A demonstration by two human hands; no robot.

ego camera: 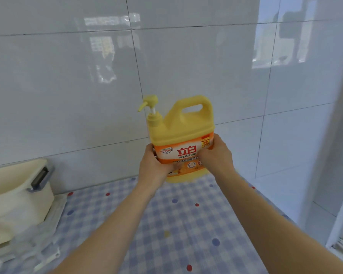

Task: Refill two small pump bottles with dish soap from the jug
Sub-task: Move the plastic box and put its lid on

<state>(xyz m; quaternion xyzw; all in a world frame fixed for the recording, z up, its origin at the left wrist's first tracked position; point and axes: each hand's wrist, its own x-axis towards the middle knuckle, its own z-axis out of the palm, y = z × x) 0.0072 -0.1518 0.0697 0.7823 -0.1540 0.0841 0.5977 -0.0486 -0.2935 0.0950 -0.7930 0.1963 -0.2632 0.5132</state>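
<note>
White glossy wall tiles (67, 76) rise behind a desk (186, 224) spread with blue checked cloth dotted in colours. Near the desk's back edge, close to the wall, the yellow jug (178, 125) stands upright with its long axis vertical. Its pump spout (144, 104) points toward the left edge and its carry handle (193, 99) sits toward the right. The left hand (152, 167) and right hand (217, 155) clasp its lower body from either side, fingers wrapped onto the label. Whether its base touches the cloth I cannot tell. To bring it forward well, keep it level, or move one hand up to the handle; no small bottles are in view.
</note>
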